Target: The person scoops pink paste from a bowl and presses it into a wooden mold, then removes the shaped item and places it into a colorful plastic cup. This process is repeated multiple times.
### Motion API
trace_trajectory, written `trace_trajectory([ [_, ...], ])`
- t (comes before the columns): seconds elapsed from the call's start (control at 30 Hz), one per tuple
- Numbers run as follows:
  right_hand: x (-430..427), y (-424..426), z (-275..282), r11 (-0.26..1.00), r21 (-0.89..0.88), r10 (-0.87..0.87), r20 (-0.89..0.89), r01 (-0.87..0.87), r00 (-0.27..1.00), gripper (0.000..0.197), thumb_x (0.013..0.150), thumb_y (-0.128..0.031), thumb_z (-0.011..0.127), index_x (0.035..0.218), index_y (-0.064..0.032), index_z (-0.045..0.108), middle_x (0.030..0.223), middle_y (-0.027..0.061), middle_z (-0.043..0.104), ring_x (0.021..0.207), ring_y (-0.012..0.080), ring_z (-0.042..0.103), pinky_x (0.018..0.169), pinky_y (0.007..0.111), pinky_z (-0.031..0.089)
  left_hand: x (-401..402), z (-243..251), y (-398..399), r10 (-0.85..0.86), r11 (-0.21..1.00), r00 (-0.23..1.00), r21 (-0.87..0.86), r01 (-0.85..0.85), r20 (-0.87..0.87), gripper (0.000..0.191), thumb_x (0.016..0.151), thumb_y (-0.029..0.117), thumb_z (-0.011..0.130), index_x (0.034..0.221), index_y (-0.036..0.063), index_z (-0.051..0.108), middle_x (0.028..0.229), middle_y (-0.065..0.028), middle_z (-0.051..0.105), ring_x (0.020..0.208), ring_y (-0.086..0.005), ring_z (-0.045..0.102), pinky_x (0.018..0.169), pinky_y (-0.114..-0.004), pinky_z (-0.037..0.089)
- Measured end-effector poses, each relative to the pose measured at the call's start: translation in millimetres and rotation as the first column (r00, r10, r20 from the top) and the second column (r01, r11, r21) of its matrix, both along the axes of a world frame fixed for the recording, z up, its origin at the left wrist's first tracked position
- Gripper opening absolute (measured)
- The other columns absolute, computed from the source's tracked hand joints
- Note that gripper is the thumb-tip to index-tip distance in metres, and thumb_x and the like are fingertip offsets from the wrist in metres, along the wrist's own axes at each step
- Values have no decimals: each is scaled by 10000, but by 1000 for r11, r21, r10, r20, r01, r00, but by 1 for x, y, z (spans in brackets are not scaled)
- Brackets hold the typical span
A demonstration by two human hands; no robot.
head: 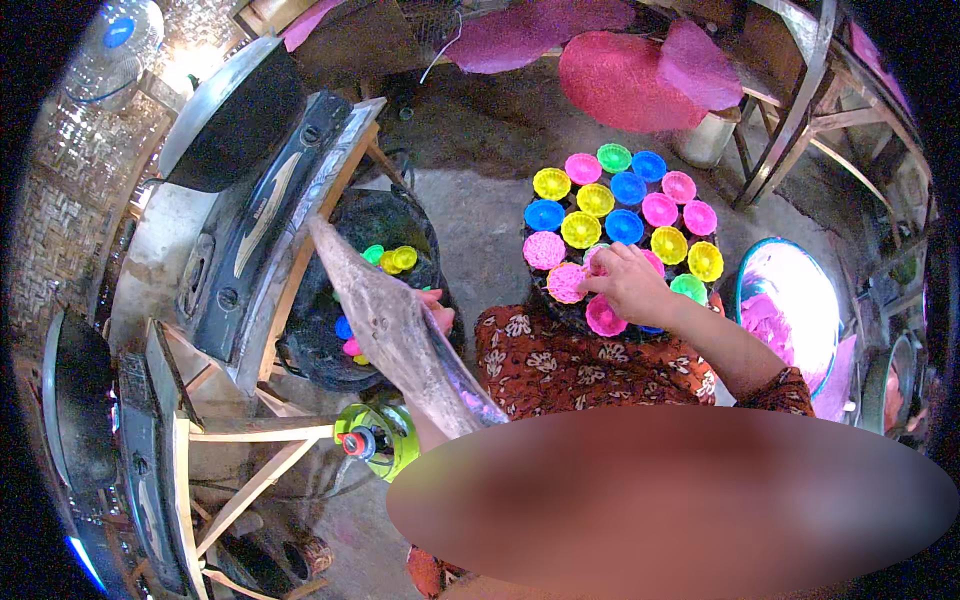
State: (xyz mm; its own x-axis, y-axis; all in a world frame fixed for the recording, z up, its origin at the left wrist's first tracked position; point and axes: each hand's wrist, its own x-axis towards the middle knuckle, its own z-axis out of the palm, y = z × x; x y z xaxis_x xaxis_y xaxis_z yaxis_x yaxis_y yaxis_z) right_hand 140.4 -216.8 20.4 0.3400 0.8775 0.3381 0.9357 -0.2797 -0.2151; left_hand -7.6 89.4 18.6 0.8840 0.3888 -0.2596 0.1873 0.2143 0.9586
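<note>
My right hand (630, 283) reaches over a round dark tray crowded with small fluted plastic moulds in yellow, blue, pink and green. Its fingertips are down at a pale green mould (595, 253) with pink stuff in it; their grip is hidden. Just left of them, a mould heaped with pink shreds (568, 283) stands beside another filled pink mould (544, 250). Many others, such as the yellow mould (580, 229), look unfilled. My left hand (437, 309) is at the right side of a black tub (315, 367) holding loose moulds (403, 258); a grey board edge (382, 322) hides its forearm.
A teal-rimmed basin (787, 300) with a pink mass stands at my right. On the left are a gas stove (262, 202) on a wooden stand, a large wok (232, 120) and a yellow-green container (401, 439). Pink round sheets (637, 82) hang over the far edge.
</note>
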Motion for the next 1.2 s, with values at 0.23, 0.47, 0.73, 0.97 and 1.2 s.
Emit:
trace_trajectory([
  [0.23,0,-14,55,918,386,136,-516,88,846,352,890,-295,512,1152,-66,564,947,92,546,904,238,513,807,355,399,45,53,-100,-119,438,982,880,186,-148,487,682,300,714,1092,75,578,1004,-121,639,923,-272,622,813,-369,482],
  [0.47,0,-39,110,879,404,-97,-368,253,925,496,900,-385,449,1166,32,486,1015,212,515,963,337,510,851,400,403,92,91,-188,-364,149,921,985,-92,141,290,708,323,642,870,82,626,741,-169,632,682,-357,614,587,-450,488],
  [0.73,-27,-90,154,905,421,-151,199,54,968,639,580,-123,683,1150,26,437,998,190,502,906,383,509,803,442,421,157,65,-218,-857,390,482,839,378,181,317,647,351,657,798,73,646,762,-173,634,725,-355,615,619,-445,494],
  [0.97,-62,-154,170,947,317,-65,54,45,996,634,603,-50,677,1155,-8,367,954,170,460,782,325,518,642,392,440,101,146,-250,-745,-306,566,935,178,-352,205,635,192,643,802,75,638,702,-158,621,682,-346,617,570,-460,489],
  [1.2,-62,-248,174,501,596,-379,-501,628,778,716,571,-122,685,1211,-45,374,963,28,454,837,132,463,720,279,416,116,153,-223,-804,-84,576,987,139,-150,268,652,199,681,872,52,637,738,-128,636,687,-269,632,587,-389,505],
])
